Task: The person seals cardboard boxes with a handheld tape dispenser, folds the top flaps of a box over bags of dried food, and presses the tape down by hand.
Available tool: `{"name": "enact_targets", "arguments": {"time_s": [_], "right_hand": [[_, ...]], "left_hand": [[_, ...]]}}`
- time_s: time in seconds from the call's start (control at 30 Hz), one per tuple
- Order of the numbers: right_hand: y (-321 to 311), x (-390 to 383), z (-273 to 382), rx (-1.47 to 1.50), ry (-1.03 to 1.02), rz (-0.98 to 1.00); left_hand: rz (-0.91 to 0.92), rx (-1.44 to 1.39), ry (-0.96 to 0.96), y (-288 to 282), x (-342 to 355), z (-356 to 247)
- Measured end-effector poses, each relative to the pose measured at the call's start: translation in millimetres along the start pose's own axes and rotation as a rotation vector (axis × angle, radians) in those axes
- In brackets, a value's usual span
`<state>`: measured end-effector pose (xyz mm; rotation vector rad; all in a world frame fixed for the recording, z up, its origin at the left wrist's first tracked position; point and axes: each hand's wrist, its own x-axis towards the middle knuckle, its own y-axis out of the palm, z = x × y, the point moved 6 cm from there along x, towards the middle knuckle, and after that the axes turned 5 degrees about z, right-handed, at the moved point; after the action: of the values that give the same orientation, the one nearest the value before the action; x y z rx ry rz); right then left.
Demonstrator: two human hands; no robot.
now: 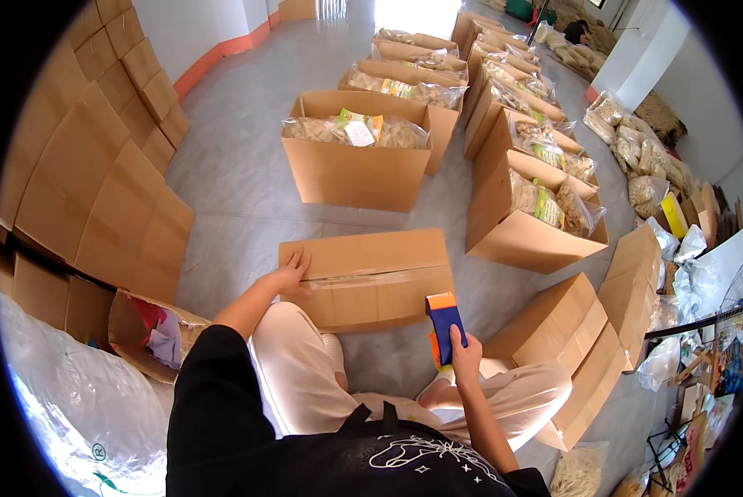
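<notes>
A closed cardboard box (363,257) lies on the floor in front of my knees, with a taped seam along its middle. My left hand (297,272) rests on the box's left end with its fingers apart. My right hand (463,348) grips a blue and orange tape dispenser (444,323), held upright at the box's front right corner. Whether the dispenser touches the box I cannot tell.
Open boxes (351,174) of bagged dried goods stand in two rows ahead. Stacked cartons (123,224) line the left, beside a large plastic bundle (73,398). More closed boxes (545,323) are to my right, near piled bags (628,141). A person (577,33) is at the far right back.
</notes>
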<state>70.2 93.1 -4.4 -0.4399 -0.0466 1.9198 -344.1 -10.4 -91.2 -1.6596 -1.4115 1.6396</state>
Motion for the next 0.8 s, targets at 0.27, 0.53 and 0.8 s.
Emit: {"name": "enact_targets", "arguments": {"time_s": [0.27, 0.53, 0.8], "right_hand": [[8, -15, -23, 0.047, -0.001, 0.079], [50, -17, -36, 0.083, 0.028, 0.216], [86, 9, -61, -0.011, -0.02, 0.196]], "left_hand": [[0.015, -0.079, 0.045, -46, 40, -53], [0.008, -0.071, -0.008, -36, 61, -70], [-0.124, -0.055, 0.063, -18, 45, -63]]}}
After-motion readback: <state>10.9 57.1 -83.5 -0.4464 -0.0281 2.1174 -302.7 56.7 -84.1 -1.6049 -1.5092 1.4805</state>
